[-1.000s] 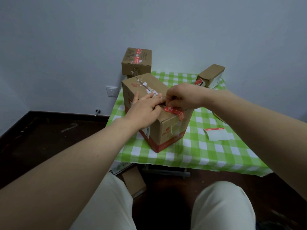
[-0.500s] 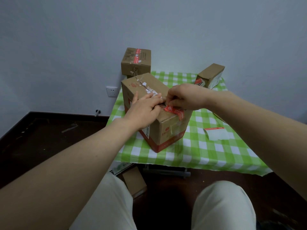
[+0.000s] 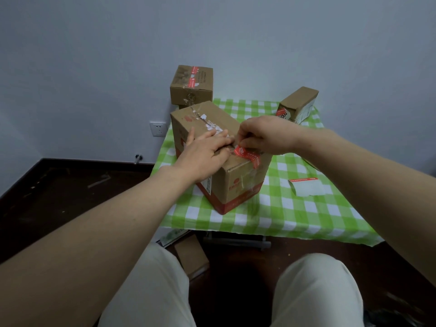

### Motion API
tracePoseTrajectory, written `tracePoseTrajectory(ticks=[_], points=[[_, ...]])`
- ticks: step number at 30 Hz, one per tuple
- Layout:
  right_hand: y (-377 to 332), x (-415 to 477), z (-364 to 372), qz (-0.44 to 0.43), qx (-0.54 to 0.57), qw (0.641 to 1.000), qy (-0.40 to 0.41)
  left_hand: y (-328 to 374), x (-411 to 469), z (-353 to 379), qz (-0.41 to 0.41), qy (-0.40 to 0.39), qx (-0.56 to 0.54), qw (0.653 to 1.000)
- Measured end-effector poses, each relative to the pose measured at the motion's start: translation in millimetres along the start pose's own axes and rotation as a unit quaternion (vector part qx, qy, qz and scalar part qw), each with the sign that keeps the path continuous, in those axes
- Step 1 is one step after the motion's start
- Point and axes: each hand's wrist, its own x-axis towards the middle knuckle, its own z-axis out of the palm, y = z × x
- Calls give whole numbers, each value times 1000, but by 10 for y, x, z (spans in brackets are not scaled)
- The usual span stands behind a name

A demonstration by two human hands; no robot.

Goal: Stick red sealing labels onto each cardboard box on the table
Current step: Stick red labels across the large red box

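Near box [image 3: 236, 185] sits on the left part of the checked table [image 3: 271, 218], turned corner-on to the camera. Left hand [image 3: 203, 156] lies flat on its top, fingers spread, pressing down, gripping nothing. Right hand [image 3: 264, 135] is on the top's near edge, thumb and finger pinched together on the upper end of a red label [image 3: 247, 156]. The label runs along the top seam and folds over the edge onto the right side face; its lower end looks creased. White torn scraps run along the seam farther back. Far box [image 3: 191, 87] behind it already carries a red label on top. Small box [image 3: 298, 105] sits at the far right corner, tilted. Backing sheet [image 3: 306, 186] lies flat on the cloth, right of the near box, well apart from it.
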Motion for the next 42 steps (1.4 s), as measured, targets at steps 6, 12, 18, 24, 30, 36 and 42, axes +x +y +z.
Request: tracePoseTrajectory(ticks=[6,12,18,24,30,36,42], points=[[-5,-23,-15,6,-2,1000,-6,3,9,-5,-2,-3,2,1000],[7,-38,-27,16,17,1000,-6,-4,8,3,0,1,2,1000],[-9,-36,-36,15,20,1000,-2,-4,10,5,-1,1,-3,1000],[-32,-73,-89,11,24,1000,-5,-12,7,6,0,-2,1,1000],[7,-166,-93,6,71,997,13,-3,6,1,-2,-2,3,1000],[43,-215,-77,44,254,965,56,-8,0,-7,-5,-3,-3,1000],[79,-171,-156,93,167,981,-33,-9,-2,-1,-6,2,-12,1000]])
